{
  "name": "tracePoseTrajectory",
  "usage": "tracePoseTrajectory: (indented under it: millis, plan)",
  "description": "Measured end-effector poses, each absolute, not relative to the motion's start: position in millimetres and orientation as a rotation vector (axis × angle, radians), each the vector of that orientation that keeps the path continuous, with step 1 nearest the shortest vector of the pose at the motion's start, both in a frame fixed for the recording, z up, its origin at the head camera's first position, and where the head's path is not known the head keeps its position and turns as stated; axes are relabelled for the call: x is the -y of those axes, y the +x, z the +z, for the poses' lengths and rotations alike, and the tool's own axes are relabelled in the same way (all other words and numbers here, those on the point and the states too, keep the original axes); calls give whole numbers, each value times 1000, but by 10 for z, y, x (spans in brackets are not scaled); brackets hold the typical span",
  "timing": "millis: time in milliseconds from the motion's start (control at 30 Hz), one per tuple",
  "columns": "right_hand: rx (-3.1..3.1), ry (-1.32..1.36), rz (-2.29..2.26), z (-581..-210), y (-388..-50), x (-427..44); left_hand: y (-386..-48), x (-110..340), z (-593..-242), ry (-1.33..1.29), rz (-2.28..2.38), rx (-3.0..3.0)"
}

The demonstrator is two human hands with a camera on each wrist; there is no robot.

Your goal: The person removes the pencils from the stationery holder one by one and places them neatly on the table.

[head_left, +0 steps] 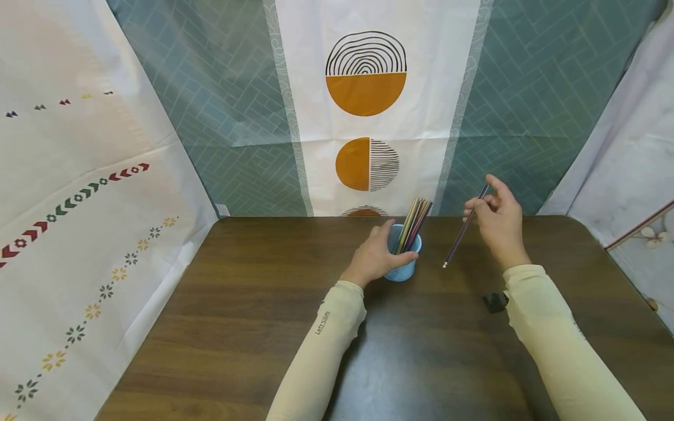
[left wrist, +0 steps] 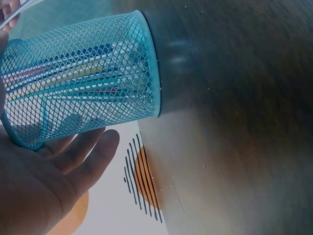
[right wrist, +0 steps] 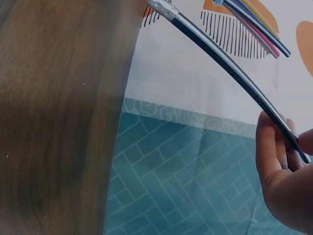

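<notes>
A light-blue mesh pencil cup (head_left: pixel 402 272) stands near the table's far edge with several coloured pencils (head_left: pixel 413 223) leaning to the right in it. My left hand (head_left: pixel 372 256) holds the cup from its left side, thumb across the front and fingers behind. Through the mesh (left wrist: pixel 83 78), the left wrist view shows the pencils' lower ends. To the right of the cup, my right hand (head_left: pixel 499 225) pinches a dark striped pencil (head_left: pixel 464 233) near its upper end, in the air. Its eraser end (right wrist: pixel 164 9) points down and left toward the table.
The brown wooden table (head_left: pixel 253 327) ends just behind the cup. A patterned teal and white cloth (head_left: pixel 242 105) hangs beyond it, with white cloths on both sides. A small black object (head_left: pixel 494 302) shows beside the right sleeve's cuff.
</notes>
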State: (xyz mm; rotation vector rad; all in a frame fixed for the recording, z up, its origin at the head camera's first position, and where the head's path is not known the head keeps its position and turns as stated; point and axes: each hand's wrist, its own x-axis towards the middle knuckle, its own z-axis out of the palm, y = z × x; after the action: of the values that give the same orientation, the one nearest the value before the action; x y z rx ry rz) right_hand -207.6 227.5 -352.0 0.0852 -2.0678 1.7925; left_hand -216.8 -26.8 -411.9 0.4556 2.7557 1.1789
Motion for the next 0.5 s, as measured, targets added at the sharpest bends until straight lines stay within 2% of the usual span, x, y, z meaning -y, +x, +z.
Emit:
tracePoseTrajectory:
  millis: [500]
  plan:
    - [2383,62,1481,-3653,-2041,-2418,-2175,256,-4154,459,1205,-2749]
